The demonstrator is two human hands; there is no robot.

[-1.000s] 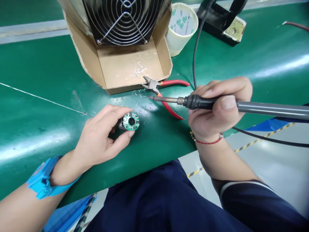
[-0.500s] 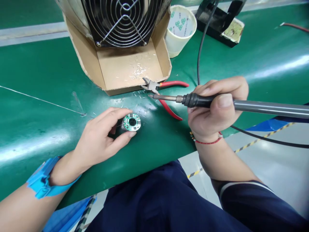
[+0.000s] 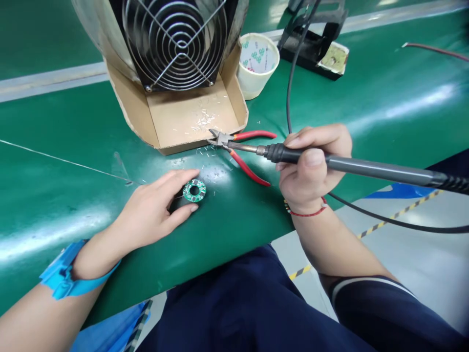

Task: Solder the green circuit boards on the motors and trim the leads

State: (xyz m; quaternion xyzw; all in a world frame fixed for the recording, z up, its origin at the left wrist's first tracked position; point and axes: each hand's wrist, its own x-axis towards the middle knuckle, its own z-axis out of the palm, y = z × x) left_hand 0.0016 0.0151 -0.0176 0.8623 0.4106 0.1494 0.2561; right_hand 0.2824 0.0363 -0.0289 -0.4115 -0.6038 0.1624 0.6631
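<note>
My left hand [image 3: 152,210] rests on the green bench, its thumb and forefinger curved round a small ring-shaped green circuit board [image 3: 201,186]. Both fingertips sit at the board's edge; firm contact is hard to make out. A thin solder wire [image 3: 73,161] runs in from the left, passes under this hand and comes out beside the board. In my right hand [image 3: 311,164] is a soldering iron [image 3: 366,166], gripped like a pen, its tip pointing left. That tip hangs over red-handled side cutters [image 3: 251,168], up and to the right of the board.
A fan [image 3: 179,49] with a wire guard stands in a cardboard tray [image 3: 161,115] holding wire clippings. Beyond it are a tape roll [image 3: 256,63] and an iron stand [image 3: 304,54] with a sponge [image 3: 334,57]. The iron's black cable [image 3: 293,83] crosses the bench.
The view has shifted, so the bench items sit a little lower and further left. The circuit board appears turned and flatter. Both hands keep nearly the same pose.
</note>
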